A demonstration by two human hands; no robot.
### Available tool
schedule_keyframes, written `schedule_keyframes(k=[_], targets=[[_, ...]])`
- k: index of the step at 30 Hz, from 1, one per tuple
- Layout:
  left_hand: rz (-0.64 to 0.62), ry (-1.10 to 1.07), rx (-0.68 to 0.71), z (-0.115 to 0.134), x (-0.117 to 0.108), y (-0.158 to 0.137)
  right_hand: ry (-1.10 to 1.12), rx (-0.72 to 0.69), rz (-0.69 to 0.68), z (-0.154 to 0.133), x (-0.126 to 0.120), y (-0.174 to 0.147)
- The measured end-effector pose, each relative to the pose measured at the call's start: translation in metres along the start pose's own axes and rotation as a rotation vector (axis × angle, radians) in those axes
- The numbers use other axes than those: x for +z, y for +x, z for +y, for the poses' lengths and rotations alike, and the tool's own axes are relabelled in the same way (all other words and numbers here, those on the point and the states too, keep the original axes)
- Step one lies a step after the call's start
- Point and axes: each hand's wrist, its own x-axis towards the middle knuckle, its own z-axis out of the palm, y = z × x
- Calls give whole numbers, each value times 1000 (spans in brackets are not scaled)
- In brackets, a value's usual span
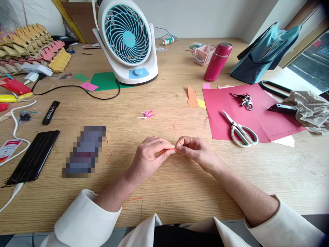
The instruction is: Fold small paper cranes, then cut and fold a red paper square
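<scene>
Between my fingertips is a small piece of orange paper (175, 149), mostly covered by the fingers. My left hand (154, 151) pinches it from the left, thumb against forefinger. My right hand (194, 149) pinches it from the other side, its fingertips nearly touching the left ones. Both hands are just above the wooden table. Beyond them lies a small pink folded-paper figure (147, 114) with pointed ends. A thin orange paper strip (135, 198) rests near my left forearm.
White-handled scissors (243, 132) and keys (246, 101) lie on red paper (216, 109) at right. Orange paper pieces (191, 96) are beside it. A fan (128, 41), a magenta bottle (218, 61) and a teal bag (264, 55) stand behind. A black marker (50, 112) and black pouch (33, 157) lie left.
</scene>
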Motion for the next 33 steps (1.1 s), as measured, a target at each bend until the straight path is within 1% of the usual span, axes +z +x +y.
schedule_keyframes(k=[6, 9, 13, 17, 24, 33], targets=[[20, -7, -8, 1, 0, -1, 43, 17, 1, 0, -2, 0], [17, -22, -11, 2, 0, 0, 48, 32, -20, 0, -5, 2], [1, -93, -57, 2, 1, -1, 30, 44, -59, -1, -9, 3], [3, -138, -94, 2, 3, -1, 16, 52, -69, -2, -11, 4], [5, -83, -65, 3, 2, -1, -74, 18, -77, 1, -14, 5], [3, -169, -168, 3, 5, -2, -92, -3, -96, 3, -13, 4]])
